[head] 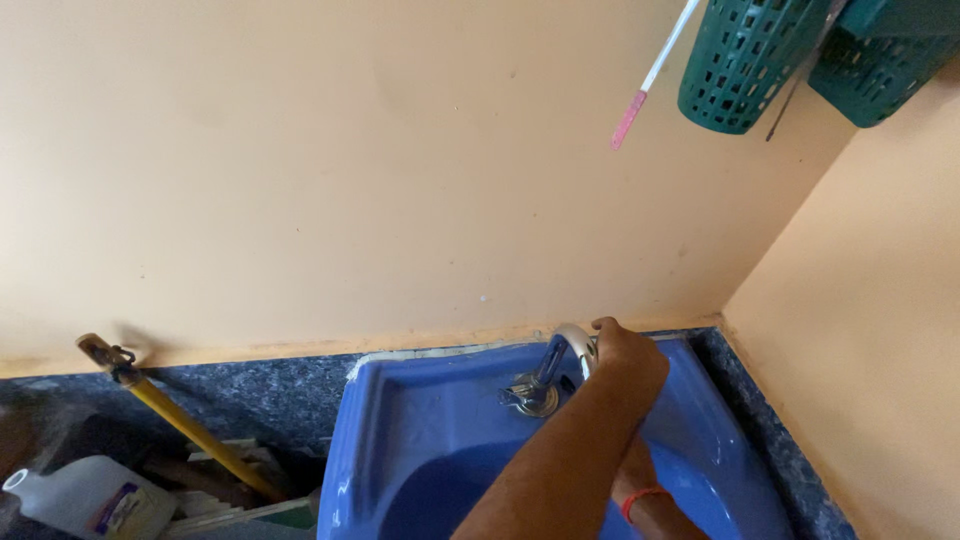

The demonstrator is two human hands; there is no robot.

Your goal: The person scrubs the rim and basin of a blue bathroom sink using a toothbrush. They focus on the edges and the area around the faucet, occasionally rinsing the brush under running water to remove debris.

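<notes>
A blue sink (400, 420) sits in a dark speckled counter in the corner of two peach walls. At its back stands a chrome tap (540, 380) with a curved spout. My left hand (630, 358) reaches across the basin and is closed over the top of the tap's spout. My right hand (636, 466) is lower, over the basin, mostly hidden beneath my left forearm. A red thread (643, 497) circles its wrist. Its fingers do not show.
A yellow-handled stick (190, 432) leans at the left of the counter (250, 395) above a white plastic jug (90, 497). Two green perforated baskets (745, 60) hang at the top right, with a white and pink stick (650, 75) poking out.
</notes>
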